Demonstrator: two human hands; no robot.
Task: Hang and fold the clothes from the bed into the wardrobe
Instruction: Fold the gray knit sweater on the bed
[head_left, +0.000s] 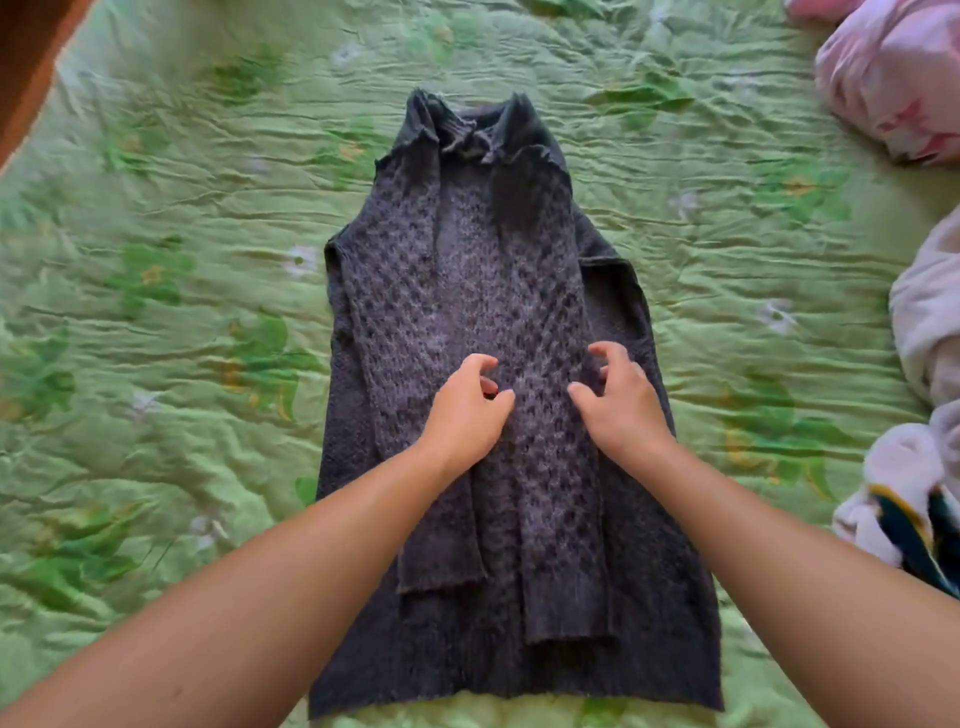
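Here | dark grey open-knit wool sweater (493, 291) lay flat on green floral quilted bed (182, 260), sleeves folded inward | left hand (467, 410) and right hand (621, 405) half-curled above its middle, gripping nothing | probably soft, floppy, light; best taken by hem corners.

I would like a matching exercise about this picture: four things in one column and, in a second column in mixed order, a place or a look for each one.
Things
1. knitted sweater
2. pink bundle
3. bedspread
4. white garment

Descriptions
A. green and wrinkled, with a flower print
B. in the top right corner
C. dark grey, flat in the middle, sleeves folded over the front
D. at the right edge, low down, with dark green and yellow trim

Pairs: 1-C, 2-B, 3-A, 4-D
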